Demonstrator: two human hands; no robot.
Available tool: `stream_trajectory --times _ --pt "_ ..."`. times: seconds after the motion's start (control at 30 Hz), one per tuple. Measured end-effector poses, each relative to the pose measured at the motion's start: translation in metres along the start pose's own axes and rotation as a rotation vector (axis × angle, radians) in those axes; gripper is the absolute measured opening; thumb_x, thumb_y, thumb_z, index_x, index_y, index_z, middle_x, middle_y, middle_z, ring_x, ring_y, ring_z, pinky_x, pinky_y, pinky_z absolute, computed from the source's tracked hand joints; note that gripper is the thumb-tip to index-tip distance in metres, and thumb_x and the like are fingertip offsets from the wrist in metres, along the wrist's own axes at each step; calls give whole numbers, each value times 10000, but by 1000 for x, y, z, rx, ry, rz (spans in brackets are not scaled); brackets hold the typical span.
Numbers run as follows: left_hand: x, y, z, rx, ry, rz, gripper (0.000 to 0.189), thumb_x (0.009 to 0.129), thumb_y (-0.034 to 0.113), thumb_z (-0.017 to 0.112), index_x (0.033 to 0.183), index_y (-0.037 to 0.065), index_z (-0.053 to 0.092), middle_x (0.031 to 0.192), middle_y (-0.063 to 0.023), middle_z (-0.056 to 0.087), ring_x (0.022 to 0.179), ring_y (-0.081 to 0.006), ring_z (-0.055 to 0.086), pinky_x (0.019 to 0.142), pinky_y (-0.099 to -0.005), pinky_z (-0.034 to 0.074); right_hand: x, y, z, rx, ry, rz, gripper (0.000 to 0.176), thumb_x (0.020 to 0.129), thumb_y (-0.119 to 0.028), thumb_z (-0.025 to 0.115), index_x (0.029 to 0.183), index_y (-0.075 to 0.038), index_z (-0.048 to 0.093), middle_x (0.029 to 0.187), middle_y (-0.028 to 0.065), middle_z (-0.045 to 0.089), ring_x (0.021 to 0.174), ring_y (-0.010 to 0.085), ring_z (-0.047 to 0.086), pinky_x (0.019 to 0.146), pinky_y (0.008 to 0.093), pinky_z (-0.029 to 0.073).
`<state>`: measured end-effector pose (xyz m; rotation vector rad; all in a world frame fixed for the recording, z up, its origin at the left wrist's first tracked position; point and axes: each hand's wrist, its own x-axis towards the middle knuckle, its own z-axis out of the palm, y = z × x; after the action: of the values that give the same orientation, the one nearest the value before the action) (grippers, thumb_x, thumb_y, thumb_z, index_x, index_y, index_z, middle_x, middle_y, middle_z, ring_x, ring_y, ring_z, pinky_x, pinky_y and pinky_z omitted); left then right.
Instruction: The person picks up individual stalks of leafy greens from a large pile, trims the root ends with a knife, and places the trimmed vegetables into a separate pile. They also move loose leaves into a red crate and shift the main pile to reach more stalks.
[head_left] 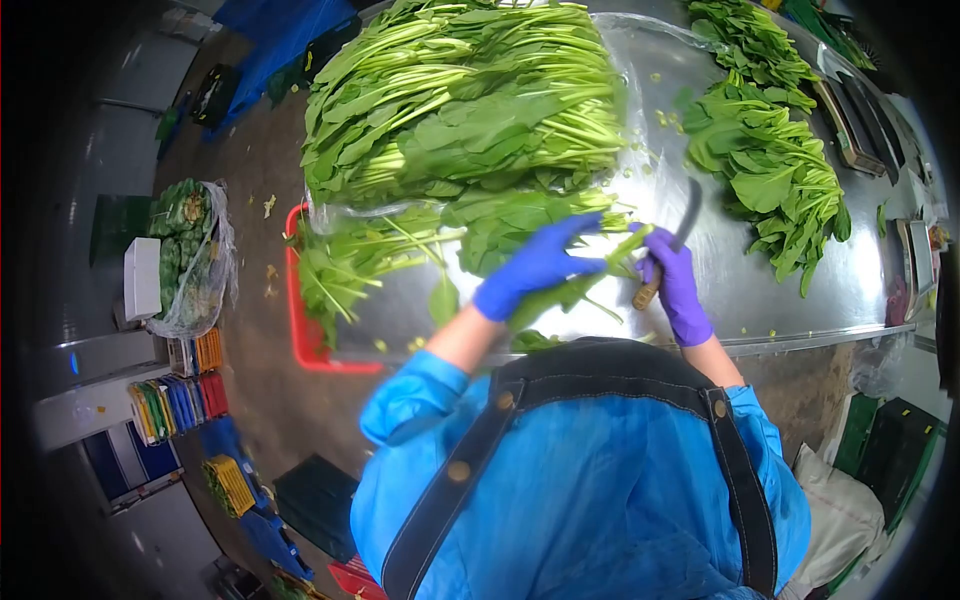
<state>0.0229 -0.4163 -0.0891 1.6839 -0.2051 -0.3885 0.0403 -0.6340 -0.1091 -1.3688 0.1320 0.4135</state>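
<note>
My left hand (540,265), in a blue glove, has its thumb and fingers spread apart. Just below and beside it is a bunch of leafy greens (562,297), whose stem ends reach up to my right fingers. My right hand (678,288), in a purple glove, is closed around a knife (647,291) with a wooden handle. Its dark curved blade points up and away from me. Beyond my left hand lie loose leafy greens (515,222), close to a large stack of the same greens (465,100).
The metal table (660,175) carries scattered leaf scraps and more greens (770,175) at the right. A red crate (297,300) stands at the table's left edge. Bagged green vegetables (182,235) sit on the left, and a white sack (838,510) lies at lower right.
</note>
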Motion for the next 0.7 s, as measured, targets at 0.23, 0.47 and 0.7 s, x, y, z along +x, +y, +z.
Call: stream_trajectory --times 0.23,0.47,0.7 --pt "30 -61 24 536 -57 -29 412 792 151 597 1162 -19 533 1028 -159 607 853 -251 614 707 -335 489 6 21 -30 -80 180 125 302 869 -184 546 1126 -36 601 833 33 636 501 55 468 472 178 386" --pt "48 -140 72 1076 -36 343 119 761 126 534 852 77 592 783 -108 559 772 -258 565 635 -382 474 3 46 -51 -209 212 95 288 876 -176 541 1126 -54 615 808 29 639 509 56 466 474 196 383" --pt "40 -38 52 410 -5 145 372 782 260 662 1062 20 609 923 -151 639 853 -290 613 723 -343 484 -11 37 -48 -773 266 -386 362 829 -81 550 1178 -165 600 818 100 650 695 166 637 636 293 496"
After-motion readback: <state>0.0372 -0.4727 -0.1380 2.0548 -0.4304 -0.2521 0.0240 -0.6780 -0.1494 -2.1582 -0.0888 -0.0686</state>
